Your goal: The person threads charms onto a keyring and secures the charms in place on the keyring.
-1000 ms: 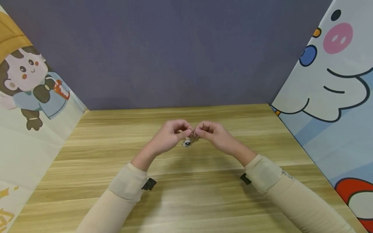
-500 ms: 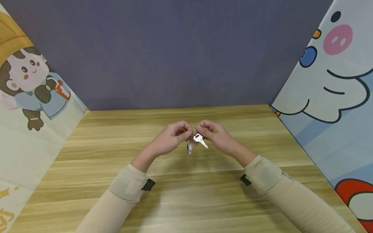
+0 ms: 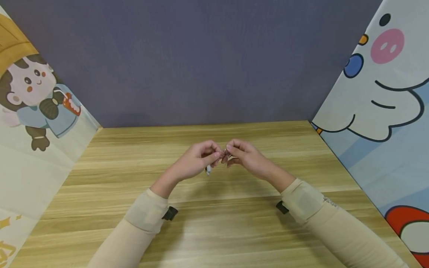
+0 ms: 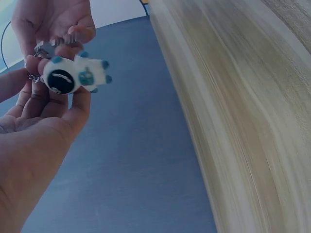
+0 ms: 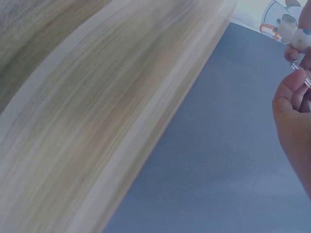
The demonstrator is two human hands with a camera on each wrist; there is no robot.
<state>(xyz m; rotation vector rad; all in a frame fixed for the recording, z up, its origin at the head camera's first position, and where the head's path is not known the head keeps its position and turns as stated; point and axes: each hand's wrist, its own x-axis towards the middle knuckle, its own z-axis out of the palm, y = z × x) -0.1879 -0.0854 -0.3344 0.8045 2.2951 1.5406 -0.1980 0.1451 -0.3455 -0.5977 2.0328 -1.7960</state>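
Both hands meet above the middle of the table, working on one small keychain. My left hand (image 3: 196, 160) pinches it by its short chain (image 4: 34, 77) between thumb and forefinger. From there hangs a white astronaut charm (image 4: 68, 76) with a dark visor and teal hands and feet; in the head view the charm (image 3: 208, 170) shows below the left fingers. My right hand (image 3: 249, 158) pinches the shiny metal key ring (image 5: 295, 66) with thumb and forefinger. A toothed metal key (image 4: 46, 48) lies against the right fingers, partly hidden in the left wrist view.
The wood-grain table (image 3: 214, 230) spreads beneath both hands. A dark blue-grey panel (image 3: 207, 63) rises behind it. Cartoon-printed panels stand at the left (image 3: 50, 156) and right (image 3: 362, 149) sides.
The key swung into sight by the right thumb half a second ago and is now mostly hidden behind the right fingers. The astronaut charm has shifted left and turned. Both hands stay nearly in place.
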